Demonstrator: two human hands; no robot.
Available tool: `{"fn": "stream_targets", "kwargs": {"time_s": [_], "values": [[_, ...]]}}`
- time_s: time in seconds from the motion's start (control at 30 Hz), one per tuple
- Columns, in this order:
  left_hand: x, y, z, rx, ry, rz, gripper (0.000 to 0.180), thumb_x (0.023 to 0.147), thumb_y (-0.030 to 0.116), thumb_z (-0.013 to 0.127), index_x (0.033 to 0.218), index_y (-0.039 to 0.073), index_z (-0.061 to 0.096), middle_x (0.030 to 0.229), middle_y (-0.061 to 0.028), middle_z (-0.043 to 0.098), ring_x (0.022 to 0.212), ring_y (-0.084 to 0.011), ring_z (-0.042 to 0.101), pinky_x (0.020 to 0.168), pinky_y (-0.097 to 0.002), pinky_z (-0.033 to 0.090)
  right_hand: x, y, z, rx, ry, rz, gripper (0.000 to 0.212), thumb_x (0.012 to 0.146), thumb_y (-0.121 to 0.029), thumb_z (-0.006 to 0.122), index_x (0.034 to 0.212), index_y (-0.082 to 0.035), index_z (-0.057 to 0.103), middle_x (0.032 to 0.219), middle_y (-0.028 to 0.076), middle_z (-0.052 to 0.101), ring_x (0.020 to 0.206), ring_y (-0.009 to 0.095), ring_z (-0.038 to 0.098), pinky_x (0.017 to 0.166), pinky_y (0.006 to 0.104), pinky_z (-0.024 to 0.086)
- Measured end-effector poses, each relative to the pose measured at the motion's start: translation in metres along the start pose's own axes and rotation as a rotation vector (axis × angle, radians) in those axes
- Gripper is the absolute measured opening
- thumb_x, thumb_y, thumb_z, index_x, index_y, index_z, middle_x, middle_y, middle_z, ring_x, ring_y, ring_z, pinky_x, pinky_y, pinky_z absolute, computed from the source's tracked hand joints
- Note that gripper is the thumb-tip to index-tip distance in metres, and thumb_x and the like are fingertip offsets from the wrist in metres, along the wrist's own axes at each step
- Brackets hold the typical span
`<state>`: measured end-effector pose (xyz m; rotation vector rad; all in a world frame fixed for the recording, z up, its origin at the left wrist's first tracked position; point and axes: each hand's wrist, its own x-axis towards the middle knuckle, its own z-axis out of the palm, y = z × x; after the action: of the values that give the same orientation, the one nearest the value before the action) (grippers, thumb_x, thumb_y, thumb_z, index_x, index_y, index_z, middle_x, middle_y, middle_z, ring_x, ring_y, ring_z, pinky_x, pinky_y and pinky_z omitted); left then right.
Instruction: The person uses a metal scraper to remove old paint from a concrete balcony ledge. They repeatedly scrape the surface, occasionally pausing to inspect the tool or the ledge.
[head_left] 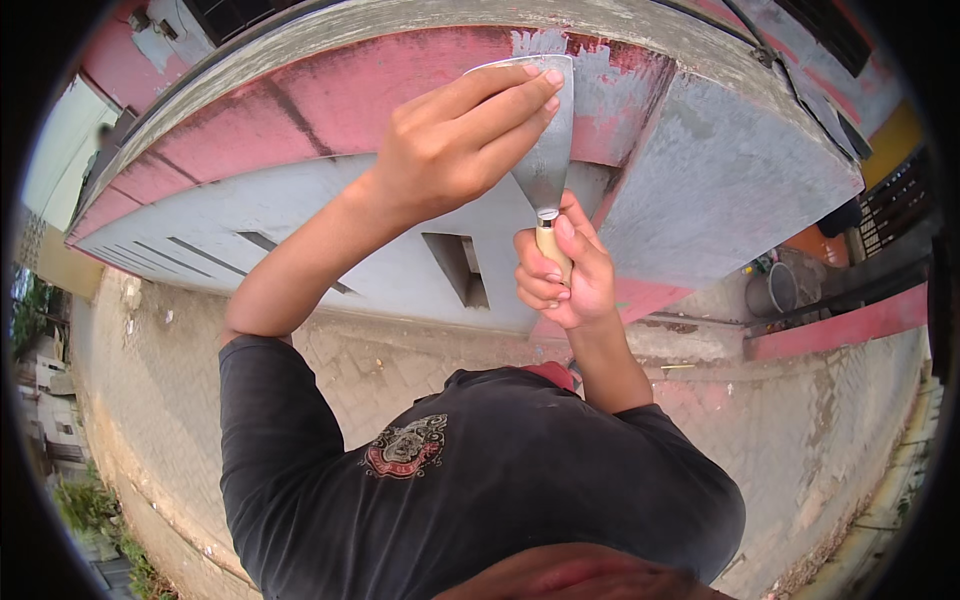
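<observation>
Brick-like paving (370,365) spread below a low wall (240,215), grey in its lower part, with a pink band (330,90) along the top and a slanted slot (460,270) cut through it. In front of the band, near a patch where the pink gave way to grey, was a scraper (545,170), its broad metal blade pointing up and its pale handle down. The right hand (580,275) had its fingers curled firmly round the handle. The left hand (445,145) reached across from the side, its fingers stretched and laid on the blade (the thumb was hidden, so I couldn't tell whether they pinched it). A bucket (772,292) stood well apart, off to the right.
</observation>
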<state>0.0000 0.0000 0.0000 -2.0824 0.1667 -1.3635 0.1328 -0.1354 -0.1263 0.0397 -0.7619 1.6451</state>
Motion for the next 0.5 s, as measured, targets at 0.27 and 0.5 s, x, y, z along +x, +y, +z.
{"fn": "stream_targets", "kwargs": {"time_s": [0.27,0.5], "values": [[-0.001,-0.001,0.003,-0.037,0.002,-0.023,0.016,0.076,0.008,0.075,0.092,0.004,0.077,0.108,-0.0031,0.076,0.096,-0.0186,0.074,0.071,-0.0268,0.062,-0.001,-0.008,-0.004,-0.077,-0.042,0.004,0.025,0.114,-0.028,0.039,0.137,-0.023,0.049,0.071,0.003,0.046,0.045,0.004,0.031,0.039,0.021,0.026],[0.001,0.004,0.001,-0.029,0.004,-0.024,0.027,0.067,-0.001,0.073,0.093,0.0,0.078,0.106,-0.0062,0.078,0.097,-0.0221,0.074,0.079,-0.0304,0.063,0.002,-0.001,-0.003,-0.016,-0.033,-0.002,0.025,0.114,-0.029,0.041,0.136,-0.024,0.051,0.072,0.003,0.045,0.046,0.004,0.03,0.04,0.0214,0.026]]}}
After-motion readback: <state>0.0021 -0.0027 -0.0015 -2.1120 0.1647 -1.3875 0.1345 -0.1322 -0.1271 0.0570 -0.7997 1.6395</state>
